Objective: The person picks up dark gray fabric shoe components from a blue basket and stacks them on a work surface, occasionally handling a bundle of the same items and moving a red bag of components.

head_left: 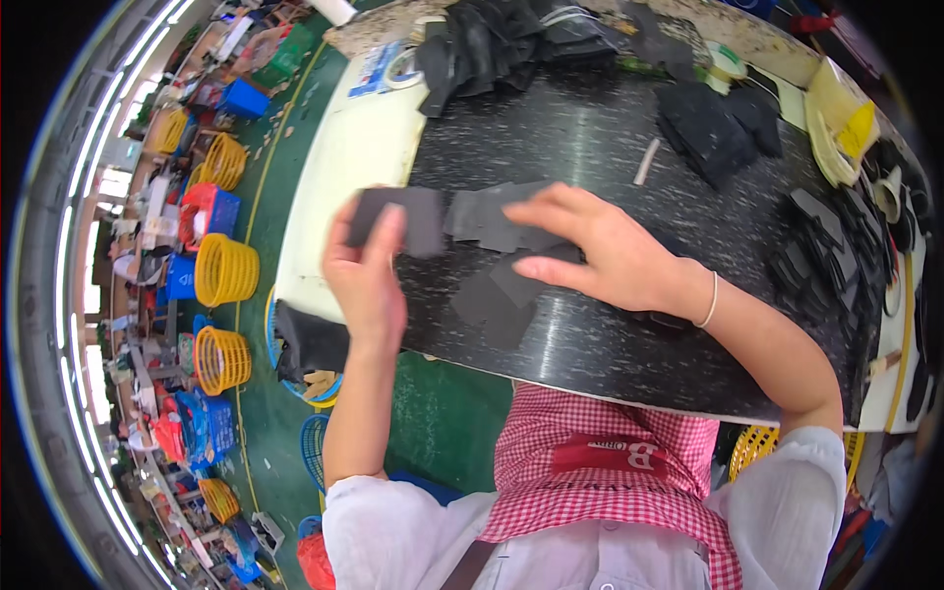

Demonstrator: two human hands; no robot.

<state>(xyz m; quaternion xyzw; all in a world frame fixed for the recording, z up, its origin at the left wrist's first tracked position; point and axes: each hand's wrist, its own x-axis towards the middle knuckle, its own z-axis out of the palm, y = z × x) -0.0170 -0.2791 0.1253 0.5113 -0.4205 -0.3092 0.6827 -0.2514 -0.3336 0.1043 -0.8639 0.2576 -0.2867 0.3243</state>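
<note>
My left hand [369,280] pinches a dark grey flat piece [418,224], roughly rectangular, with the thumb on top of it, over the left edge of the black table top. To its right, my right hand [624,256] has thumb and fingers spread, with nothing visible between them. Its fingertips are over loose grey flat pieces [482,221] lying on the table; whether they touch cannot be made out. More such pieces [497,300] overlap just nearer to me. Their material is not clear from this view.
Black sheets [482,49] are heaped at the far edge, with another black stack [708,128] far right. Many dark cut pieces [826,256] lie at the right. A tape roll [402,69] rests far left, a pale strip [646,161] mid-table. Yellow baskets [226,270] stand on the green floor.
</note>
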